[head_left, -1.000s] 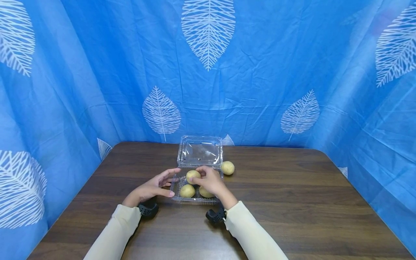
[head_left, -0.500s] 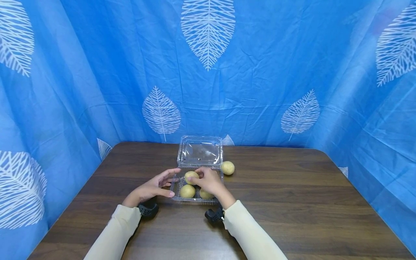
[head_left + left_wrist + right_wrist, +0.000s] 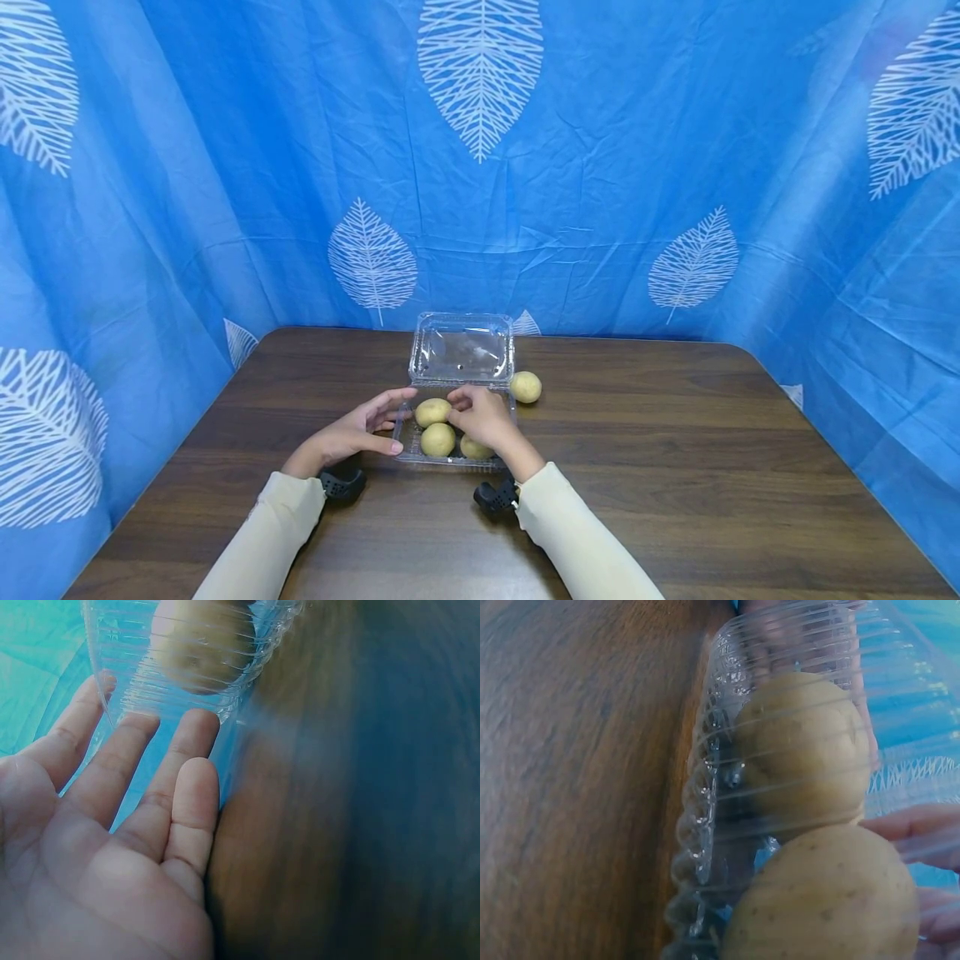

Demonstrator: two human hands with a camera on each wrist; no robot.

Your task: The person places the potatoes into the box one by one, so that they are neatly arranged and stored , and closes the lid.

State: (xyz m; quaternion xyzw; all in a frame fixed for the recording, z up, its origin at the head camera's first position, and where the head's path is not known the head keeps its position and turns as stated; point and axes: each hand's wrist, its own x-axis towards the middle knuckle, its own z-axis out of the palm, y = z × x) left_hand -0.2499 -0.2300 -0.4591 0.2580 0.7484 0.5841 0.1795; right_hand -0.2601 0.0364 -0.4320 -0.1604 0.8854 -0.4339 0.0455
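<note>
In the head view a clear plastic box point(image 3: 459, 460) holds three potatoes: one at the back left point(image 3: 432, 412), one at the front left point(image 3: 438, 440), one at the front right point(image 3: 476, 448). The left hand point(image 3: 356, 429) spans the box's left side, thumb at the front corner; its fingertips meet the ribbed wall point(image 3: 142, 697) in the left wrist view. The right hand point(image 3: 483, 417) hangs over the box's right half, thumb tip at the right end of the back-left potato, fingers bent loosely. Two potatoes point(image 3: 825, 900) show through the plastic in the right wrist view.
The box's clear lid point(image 3: 462, 350) lies tipped back behind it. Another potato point(image 3: 526, 387) sits on the brown table point(image 3: 660, 467), just right of the hinge. A blue curtain point(image 3: 585, 183) with white leaf prints hangs behind and beside the table.
The potato under the right hand has moved left and now lies at the back left. The front-left potato has shifted slightly right. The right hand's grasp has loosened; the left hand has stayed put.
</note>
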